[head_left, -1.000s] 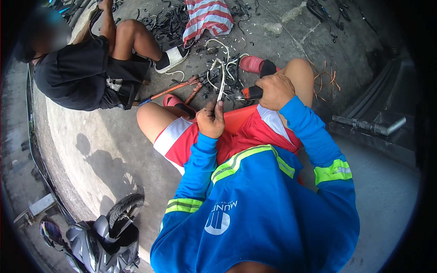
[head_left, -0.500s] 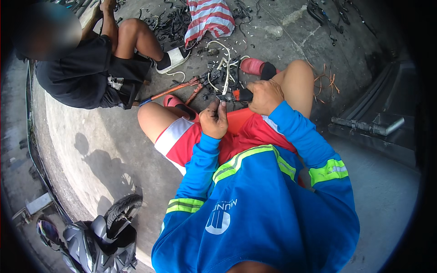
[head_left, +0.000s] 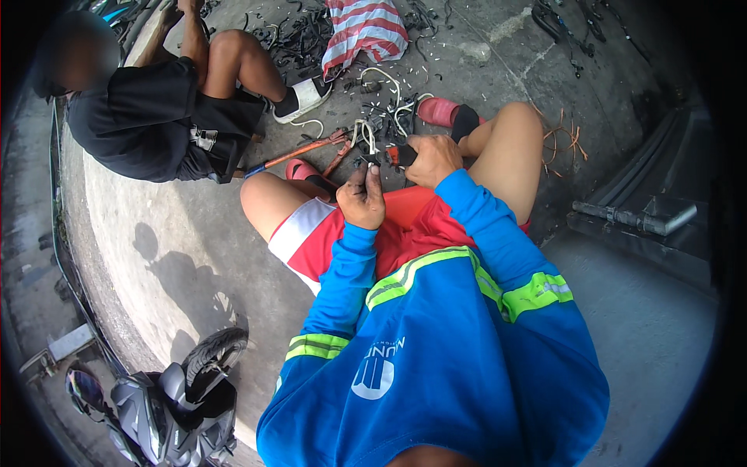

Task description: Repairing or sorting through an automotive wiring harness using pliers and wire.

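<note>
In front of my lap, my left hand [head_left: 362,197] is closed with its thumb up, pinching a white cable [head_left: 372,142]. My right hand [head_left: 433,161] grips a black-and-orange hand tool [head_left: 401,156]. The tool's dark tip reaches over the cable just above my left fingertips; its exact kind is too small to make out. From my left hand, the cable runs away in loose loops toward the ground. Beyond my hands lies a long-handled cutter [head_left: 303,150] with orange arms and a blue grip end.
A person in black [head_left: 140,121] sits at the far left. A red-and-white striped bag [head_left: 366,35] lies among dark scraps [head_left: 299,39]. Orange wires [head_left: 566,140] are on the right, near a metal bar [head_left: 634,216]. A motorcycle [head_left: 175,405] stands at the lower left.
Both hands have shifted slightly left, bringing the tool along. The white cable above my left hand, taut and upright before, now bunches in loops.
</note>
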{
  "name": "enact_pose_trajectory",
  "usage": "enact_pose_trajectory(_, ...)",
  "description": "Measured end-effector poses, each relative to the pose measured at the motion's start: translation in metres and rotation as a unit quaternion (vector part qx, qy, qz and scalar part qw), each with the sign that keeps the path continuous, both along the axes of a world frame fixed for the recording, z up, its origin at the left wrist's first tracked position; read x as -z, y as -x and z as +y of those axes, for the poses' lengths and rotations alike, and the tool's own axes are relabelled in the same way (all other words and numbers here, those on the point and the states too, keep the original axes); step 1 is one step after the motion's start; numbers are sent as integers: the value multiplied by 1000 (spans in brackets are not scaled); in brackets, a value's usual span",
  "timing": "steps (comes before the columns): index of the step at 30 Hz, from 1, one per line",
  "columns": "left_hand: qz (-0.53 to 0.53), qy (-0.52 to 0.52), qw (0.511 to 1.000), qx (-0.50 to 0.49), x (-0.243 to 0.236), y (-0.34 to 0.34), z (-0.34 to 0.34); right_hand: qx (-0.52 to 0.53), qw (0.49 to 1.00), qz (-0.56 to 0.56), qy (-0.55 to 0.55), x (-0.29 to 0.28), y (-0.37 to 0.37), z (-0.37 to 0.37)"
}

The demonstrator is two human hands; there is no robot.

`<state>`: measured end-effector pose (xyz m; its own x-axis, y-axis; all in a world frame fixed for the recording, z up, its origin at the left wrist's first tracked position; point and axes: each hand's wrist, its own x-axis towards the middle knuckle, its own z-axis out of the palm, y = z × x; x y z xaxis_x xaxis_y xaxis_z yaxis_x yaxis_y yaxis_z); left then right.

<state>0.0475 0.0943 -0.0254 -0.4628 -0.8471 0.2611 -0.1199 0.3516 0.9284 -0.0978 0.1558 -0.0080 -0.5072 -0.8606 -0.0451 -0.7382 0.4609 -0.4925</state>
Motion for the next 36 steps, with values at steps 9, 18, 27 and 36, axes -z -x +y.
enact_pose_trajectory(9, 47, -1, 997, -57, -2, -17, 10, 317, 945, -68, 50, 38, 85, 4)
enact_pose_trajectory(18, 35, -112, 993, -11, 3, -11, 2, -15, 999, -24, 16, -19, 19, 19)
enact_pose_trajectory(27, 1, -18, 1000, 7, 3, -7, 5, -122, 986, 102, -53, -46, 26, 19)
enact_pose_trajectory(36, -45, -7, 998, 31, -3, -10, 4, -148, 977, 129, -83, -58, 35, 12)
